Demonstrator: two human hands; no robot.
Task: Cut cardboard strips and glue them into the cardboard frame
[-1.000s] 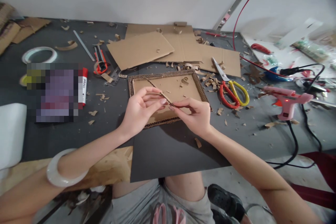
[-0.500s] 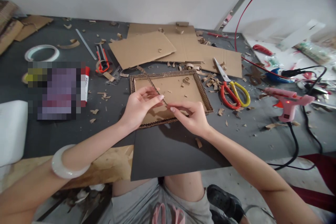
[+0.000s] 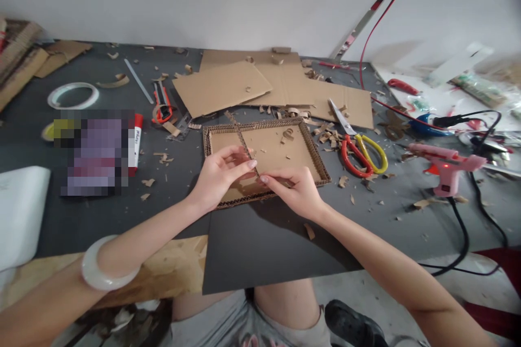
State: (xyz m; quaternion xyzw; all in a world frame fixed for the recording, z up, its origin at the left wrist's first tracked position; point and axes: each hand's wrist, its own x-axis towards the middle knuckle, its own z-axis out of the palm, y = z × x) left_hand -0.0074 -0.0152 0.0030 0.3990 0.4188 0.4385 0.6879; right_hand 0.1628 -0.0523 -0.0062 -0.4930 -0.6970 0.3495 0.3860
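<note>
Both hands pinch one thin corrugated cardboard strip (image 3: 243,139) above a shallow cardboard tray (image 3: 313,146). My left hand (image 3: 222,173) grips the strip along its lower half, thumb against fingers. Close beside it, my right hand (image 3: 295,190) pinches the near end between thumb and forefinger. The strip's far end points up and away, over the tray's back wall. Low walls of corrugated strips run round the tray's edge, and a curled paper scrap (image 3: 287,134) lies inside. My left hand hides the tray's left front part.
Scissors (image 3: 358,154) and a pink glue gun (image 3: 445,165) with a cable lie to the right. Cardboard sheets (image 3: 228,87) lie behind the tray. A utility knife (image 3: 161,103), tape roll (image 3: 73,96) and marker (image 3: 135,143) are at left. Scraps litter the dark table.
The view has tilted slightly upward, so everything sits lower in the picture. The strip has turned a little more upright between my hands. Both hands keep their hold.
</note>
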